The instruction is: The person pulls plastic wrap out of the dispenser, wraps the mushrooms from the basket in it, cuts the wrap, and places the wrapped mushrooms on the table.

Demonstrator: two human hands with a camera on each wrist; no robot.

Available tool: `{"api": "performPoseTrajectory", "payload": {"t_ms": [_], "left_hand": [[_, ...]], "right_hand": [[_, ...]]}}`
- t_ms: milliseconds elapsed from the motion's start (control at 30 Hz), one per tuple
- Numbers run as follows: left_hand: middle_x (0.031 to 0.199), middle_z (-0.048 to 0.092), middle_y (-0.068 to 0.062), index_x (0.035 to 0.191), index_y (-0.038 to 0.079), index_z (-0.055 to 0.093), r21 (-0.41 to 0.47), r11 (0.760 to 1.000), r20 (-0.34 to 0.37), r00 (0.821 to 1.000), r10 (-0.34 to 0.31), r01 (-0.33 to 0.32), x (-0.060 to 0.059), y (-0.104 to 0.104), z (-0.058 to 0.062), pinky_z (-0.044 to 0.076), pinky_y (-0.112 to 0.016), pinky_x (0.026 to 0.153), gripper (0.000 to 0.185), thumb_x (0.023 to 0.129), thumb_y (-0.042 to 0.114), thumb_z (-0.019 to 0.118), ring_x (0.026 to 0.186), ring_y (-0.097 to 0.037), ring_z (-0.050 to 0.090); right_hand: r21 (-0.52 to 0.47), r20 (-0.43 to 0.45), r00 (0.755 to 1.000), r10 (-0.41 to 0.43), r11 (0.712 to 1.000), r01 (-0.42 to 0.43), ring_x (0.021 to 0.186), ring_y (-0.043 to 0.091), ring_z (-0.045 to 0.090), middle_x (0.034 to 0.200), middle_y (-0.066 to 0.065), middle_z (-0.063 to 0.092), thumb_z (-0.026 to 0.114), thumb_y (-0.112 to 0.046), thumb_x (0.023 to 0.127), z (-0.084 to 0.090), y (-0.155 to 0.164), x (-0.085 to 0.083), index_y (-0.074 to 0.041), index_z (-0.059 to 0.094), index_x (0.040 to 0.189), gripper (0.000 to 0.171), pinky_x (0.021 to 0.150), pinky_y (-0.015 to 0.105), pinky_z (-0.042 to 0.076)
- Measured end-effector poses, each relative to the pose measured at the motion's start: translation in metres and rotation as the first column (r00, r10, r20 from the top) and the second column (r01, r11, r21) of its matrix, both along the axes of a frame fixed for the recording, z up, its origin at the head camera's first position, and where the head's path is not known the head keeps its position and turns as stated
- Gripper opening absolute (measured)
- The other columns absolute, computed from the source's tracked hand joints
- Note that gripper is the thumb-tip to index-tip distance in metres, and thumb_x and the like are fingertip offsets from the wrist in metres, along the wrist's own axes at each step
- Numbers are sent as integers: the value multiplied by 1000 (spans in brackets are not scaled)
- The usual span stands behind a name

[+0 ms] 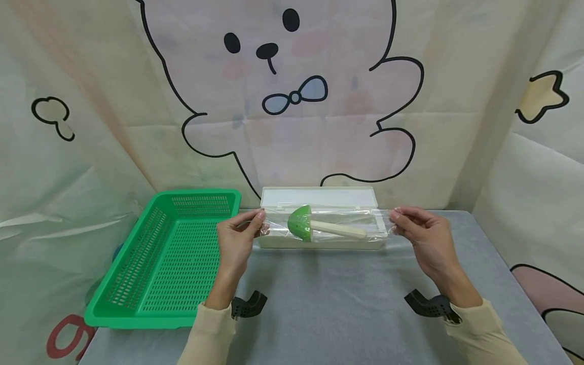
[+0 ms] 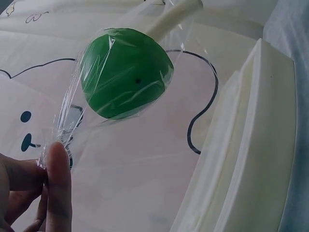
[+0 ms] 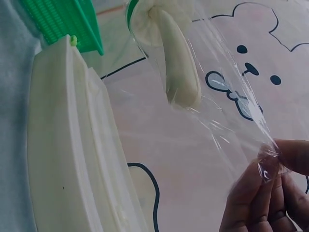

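Behind the grey table (image 1: 333, 314), a big bear (image 1: 292, 132) is drawn on cloth (image 1: 456, 137). Each end of a clear bag (image 1: 326, 215) is pinched, one by the left grip (image 1: 236, 242) and one by the right grip (image 1: 431, 243), maybe to keep it flat. Inside lies a green-topped mushroom toy (image 1: 302, 223), held near an open white box (image 1: 319, 245). A green basket (image 1: 182, 268) sits beside it.

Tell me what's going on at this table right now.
A person's left hand and right hand pinch opposite ends of a clear plastic wrapper, holding it stretched between them. Inside it is a mushroom-shaped item with a green cap and pale stem. It's held up off the table, by an open white box. A green basket sits to the left.
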State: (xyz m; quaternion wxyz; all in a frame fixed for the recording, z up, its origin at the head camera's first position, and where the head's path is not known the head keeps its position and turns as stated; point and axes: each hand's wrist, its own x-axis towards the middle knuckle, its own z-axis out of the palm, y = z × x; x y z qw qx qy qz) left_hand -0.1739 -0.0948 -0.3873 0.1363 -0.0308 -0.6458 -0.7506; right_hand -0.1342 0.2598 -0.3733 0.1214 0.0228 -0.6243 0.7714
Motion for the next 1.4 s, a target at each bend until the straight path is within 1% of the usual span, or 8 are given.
{"api": "performPoseTrajectory", "payload": {"t_ms": [167, 433, 600, 733, 1000, 1133, 1233, 1400], "left_hand": [[94, 70, -19, 105, -15, 72, 3, 1000, 31, 999, -26, 26, 6, -3, -3, 61, -30, 66, 18, 91, -4, 72, 66, -12, 70], [100, 69, -24, 106, -15, 72, -32, 999, 91, 995, -36, 39, 18, -6, -20, 61, -28, 66, 19, 92, -2, 72, 67, -10, 70], [95, 71, -27, 106, -15, 72, -17, 998, 103, 993, -57, 60, 27, -7, -29, 61, -31, 65, 19, 91, -3, 73, 64, -10, 70], [90, 74, -22, 106, -13, 73, -25, 997, 157, 986, -62, 67, 33, -7, -38, 61, -31, 63, 18, 90, -4, 73, 62, -12, 70], [89, 73, -22, 107, -13, 73, -92, 993, 305, 952, -42, 74, 42, -10, -66, 60, -27, 62, 20, 91, -1, 74, 62, -11, 69], [86, 72, -14, 110, -12, 73, -138, 986, 365, 930, -34, 90, 47, -11, -80, 58, -25, 61, 22, 91, 0, 74, 64, -11, 68], [86, 70, -13, 110, -12, 73, -158, 980, 398, 916, -47, 118, 51, -12, -89, 58, -24, 59, 23, 91, 2, 74, 64, -12, 67], [81, 67, -13, 109, -15, 70, -130, 978, 463, 882, -86, 163, 53, -13, -102, 59, -26, 58, 22, 91, -3, 72, 62, -13, 68]], "right_hand": [[16, 7, 1000, 25, 1000, -26, 77, 12, 68, 96, 6, 74, 69, 6, 93, -6, 3, 5, 3, 74, 100, 9, 68, 22, 58], [59, 64, 997, 50, 997, -54, 76, 11, 68, 98, 4, 75, 68, 5, 95, -24, 8, 17, 2, 73, 102, 9, 69, 23, 59], [85, 96, 994, 58, 994, -66, 75, 11, 68, 98, 3, 75, 68, 3, 95, -33, 11, 25, 0, 72, 103, 9, 69, 24, 59], [86, 135, 988, 81, 992, -93, 73, 10, 68, 97, 3, 75, 67, 3, 96, -44, 13, 32, 0, 71, 103, 9, 67, 25, 59], [96, 289, 950, 114, 984, -148, 70, 10, 65, 88, 2, 74, 68, -1, 96, -75, 13, 43, 4, 69, 103, 9, 62, 25, 58], [146, 368, 924, 109, 974, -173, 69, 10, 64, 87, 4, 73, 69, -2, 96, -88, 13, 46, 9, 66, 105, 15, 61, 26, 57], [166, 425, 900, 101, 968, -187, 68, 10, 65, 87, 7, 74, 69, -2, 95, -97, 13, 47, 11, 66, 106, 17, 61, 26, 58], [165, 494, 863, 104, 963, -211, 68, 11, 66, 85, 5, 74, 70, -2, 94, -110, 12, 46, 6, 69, 103, 12, 61, 26, 58]]}}
